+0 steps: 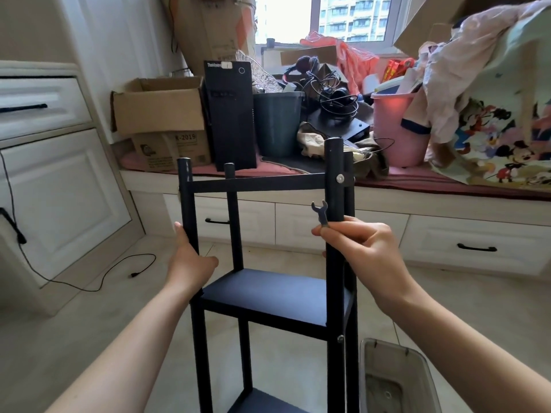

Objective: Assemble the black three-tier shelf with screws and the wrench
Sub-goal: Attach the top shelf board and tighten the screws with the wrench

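Note:
The black shelf frame stands upright on the floor in front of me, with a middle board, a lower board and a top crossbar fixed between its posts. A silver screw sits in the right front post at the crossbar's end. My left hand grips the left front post below the crossbar. My right hand is around the right front post and pinches a small dark wrench, whose open jaw points up.
A clear plastic bin stands on the floor at the lower right, close to the frame. Behind it a window bench carries a cardboard box, a black computer tower, a dark bucket and a pink bucket. A black cable lies on the floor at left.

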A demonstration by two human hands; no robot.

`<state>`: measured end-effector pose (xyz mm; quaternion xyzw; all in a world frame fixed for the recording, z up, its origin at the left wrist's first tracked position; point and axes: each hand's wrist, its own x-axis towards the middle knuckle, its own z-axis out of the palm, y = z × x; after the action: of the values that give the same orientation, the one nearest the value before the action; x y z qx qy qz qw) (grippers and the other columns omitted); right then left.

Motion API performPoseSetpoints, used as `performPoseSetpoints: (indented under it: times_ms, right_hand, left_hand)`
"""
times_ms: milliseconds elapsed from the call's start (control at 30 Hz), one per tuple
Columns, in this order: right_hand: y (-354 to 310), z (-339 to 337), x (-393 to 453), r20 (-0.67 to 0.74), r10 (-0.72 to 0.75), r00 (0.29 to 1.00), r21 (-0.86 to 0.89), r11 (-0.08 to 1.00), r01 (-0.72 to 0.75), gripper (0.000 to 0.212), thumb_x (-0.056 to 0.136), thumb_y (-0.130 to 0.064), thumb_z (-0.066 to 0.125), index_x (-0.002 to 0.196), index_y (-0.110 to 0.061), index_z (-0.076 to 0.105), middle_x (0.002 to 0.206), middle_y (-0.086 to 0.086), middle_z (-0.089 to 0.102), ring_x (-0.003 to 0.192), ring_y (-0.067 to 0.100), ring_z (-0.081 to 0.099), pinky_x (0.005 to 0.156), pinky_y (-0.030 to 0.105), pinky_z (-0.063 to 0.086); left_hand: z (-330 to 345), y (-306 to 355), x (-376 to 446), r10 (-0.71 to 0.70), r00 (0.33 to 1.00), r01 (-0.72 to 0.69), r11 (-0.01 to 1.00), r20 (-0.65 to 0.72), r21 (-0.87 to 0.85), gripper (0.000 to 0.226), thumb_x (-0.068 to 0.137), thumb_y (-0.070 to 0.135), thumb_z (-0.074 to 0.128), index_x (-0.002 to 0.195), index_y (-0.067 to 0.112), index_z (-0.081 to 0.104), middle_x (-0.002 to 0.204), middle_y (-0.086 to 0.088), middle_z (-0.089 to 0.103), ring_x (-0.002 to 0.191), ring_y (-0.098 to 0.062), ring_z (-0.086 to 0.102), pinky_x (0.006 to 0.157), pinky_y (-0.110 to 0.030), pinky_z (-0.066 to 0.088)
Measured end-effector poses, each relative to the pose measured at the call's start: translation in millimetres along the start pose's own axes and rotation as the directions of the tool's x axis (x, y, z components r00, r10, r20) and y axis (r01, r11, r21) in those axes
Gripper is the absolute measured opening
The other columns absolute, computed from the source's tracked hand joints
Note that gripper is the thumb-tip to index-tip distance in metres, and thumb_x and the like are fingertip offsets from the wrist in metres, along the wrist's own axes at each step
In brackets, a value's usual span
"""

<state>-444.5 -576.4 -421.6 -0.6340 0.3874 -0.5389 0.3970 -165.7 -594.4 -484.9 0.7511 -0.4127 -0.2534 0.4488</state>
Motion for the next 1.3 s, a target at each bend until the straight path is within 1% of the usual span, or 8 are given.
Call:
performPoseSetpoints:
  times_ms: [133, 200, 400, 533, 667, 800, 933, 1300]
  right_hand:
    - [-2.3, 4.4, 0.3, 0.03, -0.028, 0.999, -0.008, 1.0, 0.028, 0.016, 0.089, -0.009, 0.068, 0.085, -0.018, 0.081, 0.096, -0.01, 0.076, 0.1, 0.007, 0.069, 0.099, 0.044, 0.052]
    - [-2.9, 7.2, 0.9, 0.053, -0.043, 0.998, -0.013, 0.999, 0.044, 0.015, 0.09, -0.01, 0.068, 0.087, -0.018, 0.08, 0.098, -0.009, 0.076, 0.102, 0.008, 0.069, 0.1, 0.043, 0.051]
    - [-5.1, 15.0, 2.6, 0.112, -0.076, 0.991, -0.03, 0.996, 0.079, 0.016, 0.09, -0.01, 0.068, 0.088, -0.02, 0.08, 0.095, -0.007, 0.075, 0.1, 0.009, 0.069, 0.098, 0.037, 0.052]
    - [-8.2, 12.6, 5.8, 0.164, -0.065, 0.984, -0.005, 0.998, 0.067, 0.016, 0.09, -0.007, 0.066, 0.087, -0.015, 0.08, 0.092, -0.004, 0.076, 0.096, 0.01, 0.069, 0.09, 0.027, 0.052]
    - [-12.8, 10.2, 5.5, 0.242, -0.053, 0.969, 0.051, 0.998, 0.041, 0.016, 0.092, -0.006, 0.064, 0.093, -0.009, 0.079, 0.096, 0.001, 0.076, 0.097, 0.008, 0.07, 0.083, 0.017, 0.051]
    - [-17.4, 7.8, 7.3, 0.233, -0.037, 0.972, 0.153, 0.988, 0.001, 0.017, 0.092, -0.011, 0.064, 0.093, -0.012, 0.08, 0.103, -0.001, 0.076, 0.11, 0.007, 0.065, 0.089, 0.018, 0.05]
    - [-14.8, 0.7, 11.0, 0.16, 0.063, 0.985, 0.189, 0.977, -0.094, 0.016, 0.089, -0.02, 0.065, 0.089, -0.022, 0.081, 0.108, -0.005, 0.075, 0.116, 0.008, 0.062, 0.103, 0.034, 0.044]
    - [-11.5, -16.0, 8.5, 0.151, 0.184, 0.971, 0.276, 0.936, -0.22, 0.019, 0.078, -0.031, 0.069, 0.086, -0.019, 0.08, 0.096, -0.001, 0.072, 0.089, 0.013, 0.059, 0.082, 0.03, 0.05]
  left_hand:
    - [5.6, 13.8, -14.0, -0.011, 0.998, -0.001, 0.985, 0.069, 0.173, 0.105, 0.09, 0.012, 0.067, 0.16, 0.023, -0.01, 0.169, -0.005, 0.005, 0.151, -0.034, 0.021, 0.116, -0.045, 0.033]
    - [9.5, 26.5, -27.4, -0.03, 0.993, 0.008, 0.982, 0.116, 0.191, 0.101, 0.09, 0.019, 0.069, 0.161, 0.02, -0.002, 0.169, -0.007, 0.004, 0.152, -0.035, 0.018, 0.119, -0.048, 0.029]
    - [29.8, 56.8, -91.0, -0.007, 0.893, 0.061, 0.993, 0.449, -0.105, 0.064, 0.09, 0.017, 0.07, 0.149, 0.021, 0.046, 0.15, -0.003, 0.048, 0.139, -0.021, 0.042, 0.103, -0.027, 0.033]
    - [44.5, 63.4, -112.2, 0.052, 0.815, 0.09, 0.973, 0.577, -0.215, 0.038, 0.091, 0.014, 0.067, 0.128, 0.023, 0.064, 0.117, 0.008, 0.07, 0.119, -0.013, 0.059, 0.113, -0.037, 0.039]
    - [54.0, 64.8, -118.1, 0.153, 0.827, 0.067, 0.928, 0.542, -0.365, 0.018, 0.097, 0.03, 0.063, 0.112, 0.022, 0.068, 0.098, 0.005, 0.076, 0.1, -0.012, 0.071, 0.098, -0.033, 0.052]
    - [57.9, 63.5, -122.2, 0.224, 0.835, 0.053, 0.877, 0.503, -0.478, 0.031, 0.1, 0.038, 0.054, 0.106, 0.011, 0.067, 0.08, -0.002, 0.069, 0.078, -0.015, 0.072, 0.08, -0.029, 0.059]
    - [63.2, 62.5, -128.4, 0.235, 0.835, 0.025, 0.887, 0.498, -0.46, 0.038, 0.102, 0.047, 0.044, 0.103, 0.014, 0.063, 0.073, -0.001, 0.062, 0.069, -0.014, 0.063, 0.065, -0.016, 0.052]
    - [59.1, 70.0, -126.2, 0.184, 0.898, 0.063, 0.846, 0.4, -0.53, 0.055, 0.074, 0.07, 0.054, 0.091, 0.018, 0.064, 0.058, 0.003, 0.051, 0.049, -0.009, 0.046, 0.046, -0.017, 0.038]
